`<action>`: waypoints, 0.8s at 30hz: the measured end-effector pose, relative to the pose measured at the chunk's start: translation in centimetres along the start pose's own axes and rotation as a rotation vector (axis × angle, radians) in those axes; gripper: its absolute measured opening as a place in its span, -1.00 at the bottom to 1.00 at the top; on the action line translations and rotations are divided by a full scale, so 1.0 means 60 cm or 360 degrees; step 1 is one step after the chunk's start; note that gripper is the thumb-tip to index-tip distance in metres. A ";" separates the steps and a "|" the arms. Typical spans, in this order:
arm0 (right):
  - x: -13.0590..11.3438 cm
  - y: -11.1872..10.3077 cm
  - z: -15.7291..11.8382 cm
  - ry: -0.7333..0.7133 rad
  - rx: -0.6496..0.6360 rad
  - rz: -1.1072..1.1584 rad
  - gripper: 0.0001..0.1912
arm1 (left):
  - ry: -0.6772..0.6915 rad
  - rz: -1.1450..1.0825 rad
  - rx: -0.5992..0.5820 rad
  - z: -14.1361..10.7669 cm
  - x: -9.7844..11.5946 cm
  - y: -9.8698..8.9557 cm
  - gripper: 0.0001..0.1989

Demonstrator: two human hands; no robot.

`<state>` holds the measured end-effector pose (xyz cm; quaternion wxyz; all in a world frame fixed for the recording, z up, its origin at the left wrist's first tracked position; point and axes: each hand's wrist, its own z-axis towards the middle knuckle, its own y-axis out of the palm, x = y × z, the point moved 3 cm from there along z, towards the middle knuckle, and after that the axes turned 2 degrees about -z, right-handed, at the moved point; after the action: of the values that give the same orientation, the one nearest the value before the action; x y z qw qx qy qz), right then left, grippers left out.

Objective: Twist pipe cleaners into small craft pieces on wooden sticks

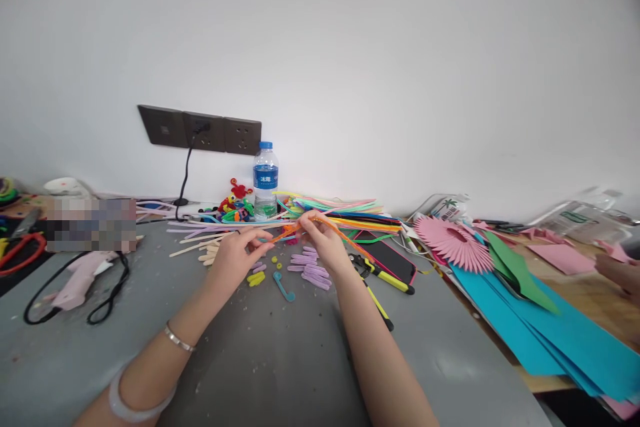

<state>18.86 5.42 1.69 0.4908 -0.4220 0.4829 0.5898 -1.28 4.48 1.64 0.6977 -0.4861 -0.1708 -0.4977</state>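
An orange pipe cleaner (286, 235) stretches between my two hands above the grey table. My left hand (246, 248) pinches its left end, and my right hand (320, 237) grips it farther right, with the tail running out past the wrist. Below them lie lilac bent pieces (316, 272), a yellow bent bundle (256, 278), small yellow-green coils (274, 259) and a blue piece with curled ends (283, 287). Beige pieces (209, 255) lie beside my left hand.
Yellow-handled pliers (393, 279) and a phone (387, 257) lie right of my right forearm. Behind stand a water bottle (266, 180) and piled pipe cleaners (345, 210). A pink glue gun (83, 280) is left; blue paper (550, 327) and another person's hand (620, 273) are right.
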 end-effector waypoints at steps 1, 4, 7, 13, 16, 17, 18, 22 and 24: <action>0.000 -0.010 0.003 0.0006 0.0076 0.0028 -0.65 | -0.0007 0.0003 -0.0001 0.000 -0.002 -0.001 -0.84; 0.001 -0.037 0.010 0.0049 0.0195 0.0119 -0.58 | 0.0052 -0.0006 0.0014 0.001 -0.003 -0.002 -0.83; 0.002 -0.046 0.014 0.0064 0.0227 0.0241 -0.55 | 0.0160 0.0014 0.0098 0.003 -0.004 -0.004 -0.83; -0.006 -0.043 0.012 0.0046 0.0250 0.0382 -0.52 | 0.0125 0.0003 0.0253 0.006 -0.023 -0.007 -0.87; -0.030 -0.060 0.002 0.0146 0.0180 0.0240 -0.43 | 0.0074 -0.0014 0.0334 0.008 -0.033 -0.010 -0.81; -0.040 -0.071 -0.006 0.0193 0.0182 0.0136 -0.36 | 0.0066 -0.0020 0.0359 0.008 -0.035 -0.011 -0.80; -0.052 -0.086 -0.015 0.0225 0.0212 -0.0010 -0.28 | 0.0056 -0.0029 0.0376 0.009 -0.037 -0.011 -0.80; -0.089 -0.155 -0.079 0.0227 0.0397 -0.0988 -0.06 | 0.0002 -0.0059 0.0361 0.012 -0.045 -0.006 -0.81; -0.085 -0.179 -0.122 0.0279 0.0331 -0.1475 -0.17 | -0.0022 -0.0052 0.0302 0.014 -0.050 -0.001 -0.82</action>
<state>30.42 -2.09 3.67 0.6990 -0.5895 0.3401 0.2197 -2.48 6.80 -0.10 0.7312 -0.4184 -0.2301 -0.4872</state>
